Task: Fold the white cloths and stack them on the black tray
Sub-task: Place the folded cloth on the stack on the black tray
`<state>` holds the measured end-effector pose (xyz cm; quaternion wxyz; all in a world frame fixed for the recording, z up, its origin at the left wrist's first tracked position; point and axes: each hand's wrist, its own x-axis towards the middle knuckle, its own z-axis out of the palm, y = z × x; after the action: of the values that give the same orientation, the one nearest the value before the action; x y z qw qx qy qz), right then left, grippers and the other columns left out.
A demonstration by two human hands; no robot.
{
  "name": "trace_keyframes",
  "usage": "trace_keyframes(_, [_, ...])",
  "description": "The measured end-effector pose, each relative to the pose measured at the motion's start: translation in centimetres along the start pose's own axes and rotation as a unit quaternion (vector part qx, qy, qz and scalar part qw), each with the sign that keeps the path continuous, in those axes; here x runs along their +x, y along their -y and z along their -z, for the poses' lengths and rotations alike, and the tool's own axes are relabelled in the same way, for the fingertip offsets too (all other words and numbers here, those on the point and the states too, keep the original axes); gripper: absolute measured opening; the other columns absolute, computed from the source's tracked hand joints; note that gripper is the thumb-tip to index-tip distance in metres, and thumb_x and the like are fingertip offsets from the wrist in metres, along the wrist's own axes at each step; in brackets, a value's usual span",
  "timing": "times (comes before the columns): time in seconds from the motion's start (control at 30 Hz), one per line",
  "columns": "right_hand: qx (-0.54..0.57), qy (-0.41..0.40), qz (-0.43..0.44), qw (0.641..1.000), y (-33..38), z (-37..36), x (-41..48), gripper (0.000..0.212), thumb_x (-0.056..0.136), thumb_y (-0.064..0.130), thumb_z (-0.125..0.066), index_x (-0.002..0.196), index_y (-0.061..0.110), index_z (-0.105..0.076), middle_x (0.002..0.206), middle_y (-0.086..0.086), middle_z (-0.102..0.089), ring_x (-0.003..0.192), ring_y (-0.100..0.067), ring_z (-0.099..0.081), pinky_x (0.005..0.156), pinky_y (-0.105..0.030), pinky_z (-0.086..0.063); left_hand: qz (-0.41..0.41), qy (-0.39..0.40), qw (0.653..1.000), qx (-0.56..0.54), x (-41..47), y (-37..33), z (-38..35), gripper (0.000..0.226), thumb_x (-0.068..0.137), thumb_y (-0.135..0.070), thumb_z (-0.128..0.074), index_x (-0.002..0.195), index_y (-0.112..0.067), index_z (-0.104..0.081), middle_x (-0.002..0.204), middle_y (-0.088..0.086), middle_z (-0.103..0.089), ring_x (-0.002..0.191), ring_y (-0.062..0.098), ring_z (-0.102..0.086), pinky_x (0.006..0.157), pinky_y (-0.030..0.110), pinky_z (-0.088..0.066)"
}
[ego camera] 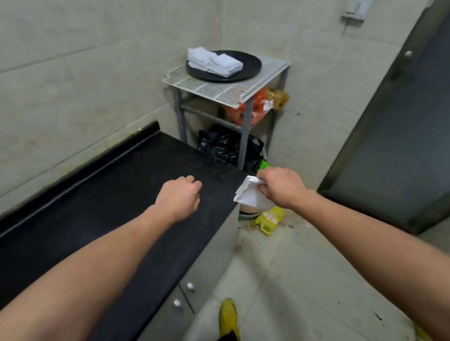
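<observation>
Left hand [179,197] curled, empty, above black counter [104,187]; right hand [281,187] grips folded white cloth [247,197].

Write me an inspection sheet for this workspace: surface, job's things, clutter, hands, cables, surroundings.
Surface: black counter along the tiled wall.
Job's things: folded white cloths piled on the left part of the black tray, which sits on the wire rack; one more white cloth in hand.
Clutter: orange bag and black bag under the rack; yellow bottle lying on the floor.
Hands: right hand grips the cloth past the counter's end; left hand over the counter, fingers curled, holding nothing.
Cables: a thin cord seems to hang below the wall box.
Surroundings: grey door on the right.
</observation>
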<state>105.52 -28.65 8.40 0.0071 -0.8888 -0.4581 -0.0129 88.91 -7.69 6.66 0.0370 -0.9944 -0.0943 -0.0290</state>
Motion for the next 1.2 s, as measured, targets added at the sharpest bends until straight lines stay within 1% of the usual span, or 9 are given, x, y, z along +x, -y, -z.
trace_keyframes(0.23, [-0.006, -0.002, -0.06, 0.998, -12.5, 1.3, 7.4, 0.016, 0.092, 0.027, -0.052, 0.097, 0.014, -0.059, 0.108, -0.012, -0.065, 0.101, -0.034, -0.059, 0.067, -0.035, -0.039, -0.069, -0.045, 0.997, -0.005, 18.0, -2.9, -0.6, 0.02, 0.094, -0.027, -0.046, 0.101, -0.014, -0.059, 0.098, 0.004, -0.056, 0.09, 0.026, -0.058, 0.062, 0.037, -0.043])
trace_keyframes(0.33, [0.002, -0.006, -0.07, 0.998, -16.6, 3.6, 11.9, 0.016, 0.093, 0.027, -0.052, 0.097, 0.013, -0.058, 0.107, -0.014, -0.064, 0.099, -0.035, -0.059, 0.069, -0.037, -0.043, -0.087, -0.07, 0.994, -0.014, 25.6, -2.9, 1.0, 0.02, 0.092, -0.028, -0.048, 0.101, -0.014, -0.059, 0.099, 0.004, -0.057, 0.092, 0.027, -0.059, 0.062, 0.037, -0.044])
trace_keyframes(0.53, [0.002, -0.064, -0.064, 0.996, -22.7, 8.0, 20.7, 0.016, 0.091, 0.026, -0.054, 0.097, 0.013, -0.061, 0.106, -0.012, -0.065, 0.098, -0.034, -0.06, 0.071, -0.038, -0.045, -0.062, -0.105, 0.99, -0.067, 36.9, -1.1, 3.4, 0.017, 0.088, -0.03, -0.052, 0.092, -0.015, -0.059, 0.094, 0.004, -0.058, 0.092, 0.029, -0.06, 0.067, 0.037, -0.046])
trace_keyframes(0.6, [0.007, -0.076, -0.057, 0.996, -23.9, 9.4, 23.5, 0.015, 0.091, 0.025, -0.053, 0.098, 0.015, -0.062, 0.107, -0.011, -0.065, 0.099, -0.033, -0.06, 0.069, -0.035, -0.044, -0.041, -0.115, 0.99, -0.067, 39.4, 0.0, 3.6, 0.019, 0.089, -0.031, -0.052, 0.097, -0.015, -0.061, 0.097, 0.003, -0.059, 0.095, 0.027, -0.059, 0.069, 0.036, -0.046])
trace_keyframes(0.7, [0.019, -0.092, -0.015, 0.996, -25.5, 11.1, 28.7, 0.013, 0.092, 0.023, -0.052, 0.097, 0.017, -0.062, 0.104, -0.009, -0.065, 0.097, -0.031, -0.06, 0.063, -0.029, -0.032, 0.002, -0.114, 0.99, -0.077, 43.0, 2.0, 3.5, 0.021, 0.09, -0.029, -0.05, 0.1, -0.014, -0.062, 0.098, 0.004, -0.059, 0.096, 0.027, -0.059, 0.071, 0.037, -0.048])
trace_keyframes(0.83, [0.043, -0.1, 0.05, 0.993, -27.8, 12.2, 36.2, 0.007, 0.091, 0.025, -0.05, 0.084, 0.026, -0.052, 0.101, -0.004, -0.065, 0.093, -0.025, -0.059, 0.064, -0.03, -0.034, 0.055, -0.103, 0.991, -0.069, 46.6, 4.4, 3.0, 0.022, 0.091, -0.029, -0.049, 0.103, -0.014, -0.061, 0.099, 0.004, -0.056, 0.094, 0.024, -0.057, 0.072, 0.039, -0.05])
trace_keyframes(1.0, [0.071, -0.111, 0.15, 0.98, -29.7, 13.4, 45.8, 0.017, 0.089, 0.021, -0.051, 0.1, 0.021, -0.063, 0.105, -0.003, -0.065, 0.095, -0.026, -0.059, 0.066, -0.031, -0.038, 0.182, -0.096, 0.976, -0.069, 50.9, 6.5, 2.1, 0.022, 0.091, -0.029, -0.049, 0.104, -0.016, -0.06, 0.096, 0.001, -0.053, 0.089, 0.021, -0.055, 0.073, 0.039, -0.052])
trace_keyframes(1.13, [0.086, -0.096, 0.211, 0.969, -30.7, 15.1, 53.9, 0.021, 0.09, 0.02, -0.051, 0.106, 0.024, -0.064, 0.108, -0.003, -0.066, 0.098, -0.027, -0.059, 0.069, -0.032, -0.038, 0.282, -0.095, 0.951, -0.082, 54.2, 7.4, 2.1, 0.025, 0.091, -0.028, -0.051, 0.111, -0.015, -0.058, 0.105, 0.003, -0.054, 0.096, 0.023, -0.055, 0.076, 0.036, -0.049])
trace_keyframes(1.2, [0.074, -0.099, 0.223, 0.967, -30.5, 15.5, 56.5, 0.024, 0.09, 0.02, -0.051, 0.11, 0.024, -0.063, 0.111, -0.003, -0.066, 0.102, -0.028, -0.058, 0.07, -0.032, -0.037, 0.3, -0.092, 0.945, -0.09, 54.6, 7.7, 2.0, 0.025, 0.091, -0.027, -0.053, 0.112, -0.015, -0.058, 0.108, 0.004, -0.052, 0.098, 0.023, -0.055, 0.076, 0.036, -0.046])
